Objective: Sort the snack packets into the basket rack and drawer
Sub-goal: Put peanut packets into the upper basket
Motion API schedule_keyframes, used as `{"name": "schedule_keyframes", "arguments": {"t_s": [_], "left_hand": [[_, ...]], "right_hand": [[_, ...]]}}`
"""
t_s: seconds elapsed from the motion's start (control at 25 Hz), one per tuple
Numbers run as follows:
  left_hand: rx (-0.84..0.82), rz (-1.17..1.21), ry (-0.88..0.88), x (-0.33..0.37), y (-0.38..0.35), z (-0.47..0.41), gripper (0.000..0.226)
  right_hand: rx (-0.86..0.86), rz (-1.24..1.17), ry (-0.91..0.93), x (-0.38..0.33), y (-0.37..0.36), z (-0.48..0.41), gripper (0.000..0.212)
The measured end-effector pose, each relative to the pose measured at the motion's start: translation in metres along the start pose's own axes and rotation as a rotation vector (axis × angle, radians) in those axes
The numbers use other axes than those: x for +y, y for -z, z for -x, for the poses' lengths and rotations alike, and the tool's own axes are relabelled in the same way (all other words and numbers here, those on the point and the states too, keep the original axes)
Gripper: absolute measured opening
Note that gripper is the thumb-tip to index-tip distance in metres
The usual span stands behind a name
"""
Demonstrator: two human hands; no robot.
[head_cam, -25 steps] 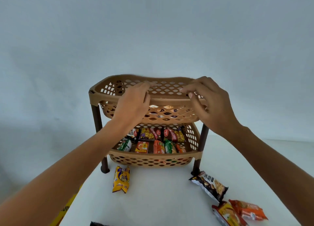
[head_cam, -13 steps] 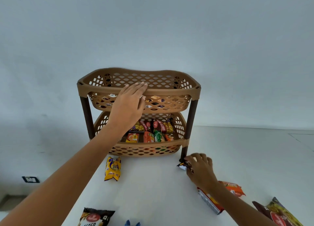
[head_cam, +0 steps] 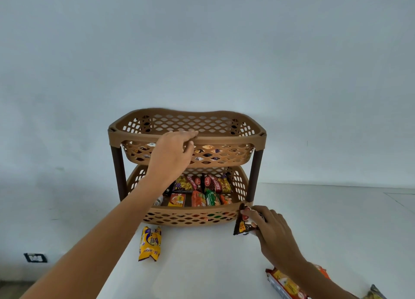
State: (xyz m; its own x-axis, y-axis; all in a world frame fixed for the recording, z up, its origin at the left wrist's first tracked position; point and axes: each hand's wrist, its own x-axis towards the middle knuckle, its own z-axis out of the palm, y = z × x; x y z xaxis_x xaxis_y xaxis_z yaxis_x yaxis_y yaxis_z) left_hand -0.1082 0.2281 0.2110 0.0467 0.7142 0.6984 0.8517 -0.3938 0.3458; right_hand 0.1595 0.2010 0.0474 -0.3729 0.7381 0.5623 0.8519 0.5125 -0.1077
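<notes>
While our left hand point(head_cam: 171, 161) rests on the front rim of the upper basket, fingers loosely extended over the edge and clasping nothing, we see the basket rack point(head_cam: 187, 139) standing at the back of the white worktop point(head_cam: 202, 265), against the pale wall. It is a two-tier tan plastic rack with diamond-lattice walls and dark brown legs. At the far left, low on the wall, sits a dark socket plate point(head_cam: 35, 257).

On the worktop before the rack's left front corner lies a yellow packet point(head_cam: 150, 243) with a blue round emblem; we read "marie" near its lower end. Its long axis runs front to back, the crimped ends pointing toward the rack and toward us.

The lower basket point(head_cam: 190, 215) holds a row of small packets point(head_cam: 197, 192) in yellow, red, orange and green, most standing with their faces toward us; one red packet shows "KHATTA" in white letters. A few packets show dimly through the upper basket's lattice.

At the rack's right front leg our right hand point(head_cam: 269, 229) is closed on a dark brown packet point(head_cam: 243, 223) with red and yellow print, pinched between thumb and fingers, its long axis nearly upright and its top end touching the lower basket's corner; we cannot read its writing.

Near the front right edge an orange-and-red packet point(head_cam: 285, 284) lies partly under our forearm, and another yellow packet point(head_cam: 374, 294) peeks in at the corner.
</notes>
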Motion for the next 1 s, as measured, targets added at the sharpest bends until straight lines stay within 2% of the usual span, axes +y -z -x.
{"name": "schedule_keyframes", "arguments": {"t_s": [0.08, 0.12, 0.2, 0.36, 0.48, 0.56, 0.64, 0.72, 0.88, 1.0], "left_hand": [[-0.141, 0.167, 0.197, 0.004, 0.010, -0.025, 0.030], [-0.223, 0.159, 0.238, 0.003, 0.013, -0.040, 0.030], [-0.383, 0.070, 0.265, 0.002, 0.016, -0.068, 0.038], [-0.749, -0.189, 0.248, -0.001, 0.001, -0.100, 0.061], [-0.994, -0.148, 0.372, -0.003, -0.005, -0.110, 0.076], [-1.079, -0.193, 0.435, -0.002, -0.008, -0.114, 0.086], [-1.089, -0.269, 0.459, -0.004, -0.013, -0.118, 0.076], [-1.059, -0.305, 0.485, -0.010, -0.017, -0.121, 0.061], [-1.041, -0.401, 0.477, -0.023, -0.018, -0.122, 0.059], [-1.093, -0.414, 0.511, -0.036, -0.015, -0.123, 0.060]], "right_hand": [[0.080, 0.004, 0.117, -0.019, 0.034, -0.015, 0.074], [0.130, 0.013, 0.164, -0.027, 0.051, -0.025, 0.075], [0.236, 0.055, 0.227, -0.041, 0.084, -0.052, 0.073], [0.424, 0.078, 0.245, -0.059, 0.138, -0.114, 0.047], [0.436, 0.009, 0.260, -0.058, 0.153, -0.166, 0.050], [0.351, -0.038, 0.287, -0.054, 0.152, -0.203, 0.052], [0.201, -0.057, 0.316, -0.046, 0.144, -0.236, 0.052], [-0.004, -0.002, 0.320, -0.035, 0.131, -0.262, 0.055], [-0.434, 0.058, 0.275, -0.017, 0.100, -0.290, 0.055], [-0.754, 0.068, 0.204, -0.006, 0.084, -0.296, 0.058]]}}
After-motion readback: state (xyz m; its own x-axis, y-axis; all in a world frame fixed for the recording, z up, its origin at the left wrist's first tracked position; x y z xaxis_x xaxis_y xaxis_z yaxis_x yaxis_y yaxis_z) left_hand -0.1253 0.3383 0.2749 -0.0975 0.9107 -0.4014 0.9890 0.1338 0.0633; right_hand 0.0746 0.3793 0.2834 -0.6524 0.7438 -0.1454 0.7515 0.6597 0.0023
